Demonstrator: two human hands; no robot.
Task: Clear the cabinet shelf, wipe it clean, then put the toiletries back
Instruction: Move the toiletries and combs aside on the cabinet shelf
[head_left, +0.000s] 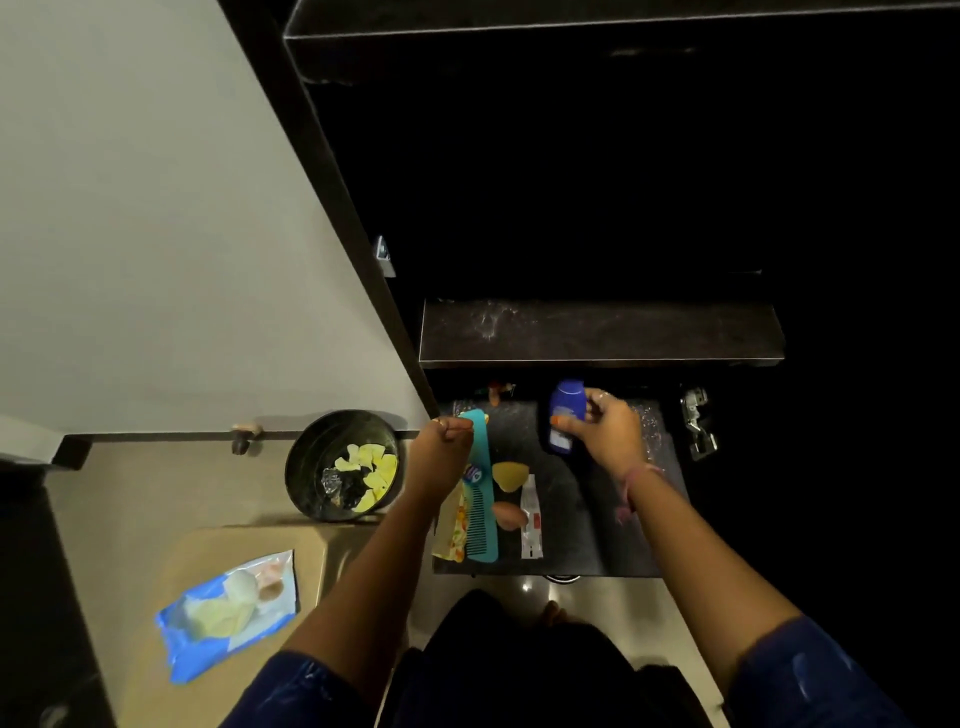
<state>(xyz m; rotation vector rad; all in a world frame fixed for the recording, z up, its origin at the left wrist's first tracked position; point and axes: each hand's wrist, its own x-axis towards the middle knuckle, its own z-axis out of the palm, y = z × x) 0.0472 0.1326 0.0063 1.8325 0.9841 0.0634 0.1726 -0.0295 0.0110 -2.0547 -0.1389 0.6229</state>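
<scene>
My right hand (605, 428) is closed around a blue bottle (565, 415), held upright over the dark lower surface (576, 545) of the cabinet. A teal comb (480, 488) is pinched at its top end by my left hand (441, 457), its teeth pointing down toward me. Around the comb lie a small blue tube (474, 474), a yellow sponge (510, 475), an orange-brown piece (510, 514), a white sachet (531, 519) and a floral packet (453, 530). Above them the dark cabinet shelf (597, 332) shows pale smears and holds nothing.
A black bin (343, 465) with yellow scraps stands on the floor left of the cabinet. A blue pack of wipes (228, 613) lies on a beige ledge at lower left. The open cabinet door (156, 234) fills the left side. A metal hinge (698, 423) is at right.
</scene>
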